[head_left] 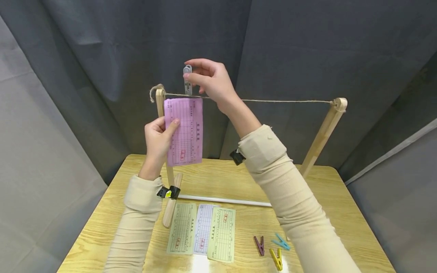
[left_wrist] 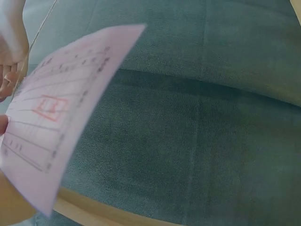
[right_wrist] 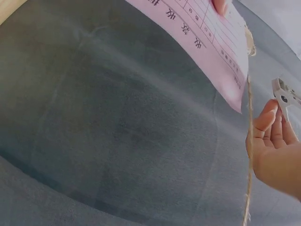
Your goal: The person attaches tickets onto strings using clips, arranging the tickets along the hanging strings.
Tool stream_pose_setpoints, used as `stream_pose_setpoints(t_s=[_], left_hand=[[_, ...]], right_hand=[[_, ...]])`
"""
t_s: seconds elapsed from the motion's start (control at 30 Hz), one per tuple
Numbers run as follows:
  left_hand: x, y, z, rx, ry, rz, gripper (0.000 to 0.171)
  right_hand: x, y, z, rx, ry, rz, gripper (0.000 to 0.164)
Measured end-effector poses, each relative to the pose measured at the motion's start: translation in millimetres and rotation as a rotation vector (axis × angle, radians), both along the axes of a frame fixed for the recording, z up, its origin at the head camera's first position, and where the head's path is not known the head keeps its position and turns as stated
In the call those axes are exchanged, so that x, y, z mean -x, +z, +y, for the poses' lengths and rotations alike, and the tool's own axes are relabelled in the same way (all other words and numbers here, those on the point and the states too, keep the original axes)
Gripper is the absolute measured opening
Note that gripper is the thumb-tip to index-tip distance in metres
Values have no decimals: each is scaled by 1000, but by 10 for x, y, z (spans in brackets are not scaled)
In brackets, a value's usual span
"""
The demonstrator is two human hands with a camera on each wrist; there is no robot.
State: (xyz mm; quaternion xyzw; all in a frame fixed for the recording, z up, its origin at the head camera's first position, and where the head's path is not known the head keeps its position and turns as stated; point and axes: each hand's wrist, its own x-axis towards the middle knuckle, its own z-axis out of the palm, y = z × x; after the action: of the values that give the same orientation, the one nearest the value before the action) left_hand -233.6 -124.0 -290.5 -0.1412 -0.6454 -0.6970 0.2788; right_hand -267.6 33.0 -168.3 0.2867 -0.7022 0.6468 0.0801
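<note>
A pink printed slip (head_left: 186,132) hangs upright from my left hand (head_left: 157,136), which pinches its left edge between thumb and fingers. Its top edge lies just under the twine (head_left: 286,101). Above that twine, my right hand (head_left: 213,81) pinches a grey clothespin (head_left: 187,79) by its upper end, and the lower tip points down right at the line. In the right wrist view the clothespin (right_wrist: 283,98) sits at the fingertips, with the slip (right_wrist: 207,47) beside the twine (right_wrist: 250,155). The left wrist view shows the slip (left_wrist: 70,99) curving, its red stamp visible.
Wooden posts (head_left: 322,136) carry the twine, joined low down by a white rod (head_left: 225,200). On the wooden table (head_left: 102,227) lie a green slip (head_left: 181,231), a bluish slip (head_left: 203,227) and a yellow-green slip (head_left: 222,235). Purple (head_left: 259,245), blue (head_left: 281,242) and yellow clothespins (head_left: 276,259) lie to the right.
</note>
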Motion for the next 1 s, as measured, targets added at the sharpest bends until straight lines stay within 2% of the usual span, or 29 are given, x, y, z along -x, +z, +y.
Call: stream_pose_setpoints(t_s=[0.2,0.53,0.73,1.0], left_hand=[[-11,6,12,12,5,23,19],[-23,25,-3,19,14,1,19],[-19,32,8,19,14,-24,19],[-8,32,14,21,15,-20,18]], right_hand=[[44,-16,-49,-34,-28,-10,25],[89,23,-91,-85,-73,-72,23],[137,62,-84,-15,-103,-72,14],[185,95,-101,77,-107,-106,4]])
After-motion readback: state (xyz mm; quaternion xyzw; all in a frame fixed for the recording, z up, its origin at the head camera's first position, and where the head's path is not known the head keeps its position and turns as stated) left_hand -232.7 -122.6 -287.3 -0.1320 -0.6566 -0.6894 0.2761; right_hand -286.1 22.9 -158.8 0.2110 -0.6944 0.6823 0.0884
